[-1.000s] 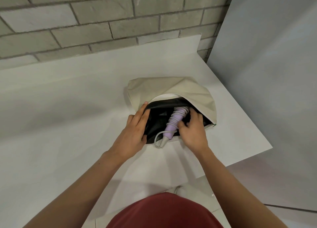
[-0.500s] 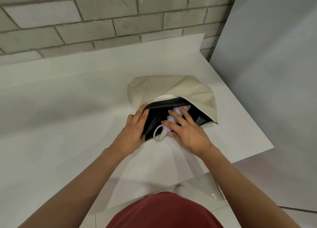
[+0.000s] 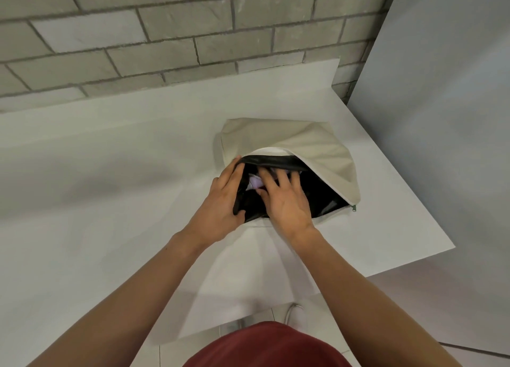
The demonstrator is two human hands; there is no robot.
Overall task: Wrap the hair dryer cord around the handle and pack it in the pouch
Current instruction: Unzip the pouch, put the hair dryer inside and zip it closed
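Grey brick wall [image 3: 165, 35] backs the white table [image 3: 110, 173] on which we work; a plain grey panel [image 3: 441, 118] stands at the right.

Left hand [image 3: 220, 204]: our fingers curl over the left end of the pouch [image 3: 303, 143] mouth and the thumb hooks under the lower lip, so the hand grips the pouch edge and holds the mouth apart.

Right hand [image 3: 287, 201]: it is palm down inside the opening, with fingers [image 3: 280, 177] spread, nearly straight and not clenched round anything. The fingertips reach over the hair dryer [image 3: 255, 183]; they appear to rest on it, but the dark interior hides the contact.

Pouch: beige fabric, lying flat on the table near its right corner, mouth facing us, with the upper flap raised. The black lining [image 3: 323, 198] is exposed, and a zipper pull [image 3: 354, 208] sits at the right end of the opening.

Contents: the hair dryer lies inside, toward the left of the mouth. Only a small lilac and white patch shows between our two hands. We cannot make out the cord.
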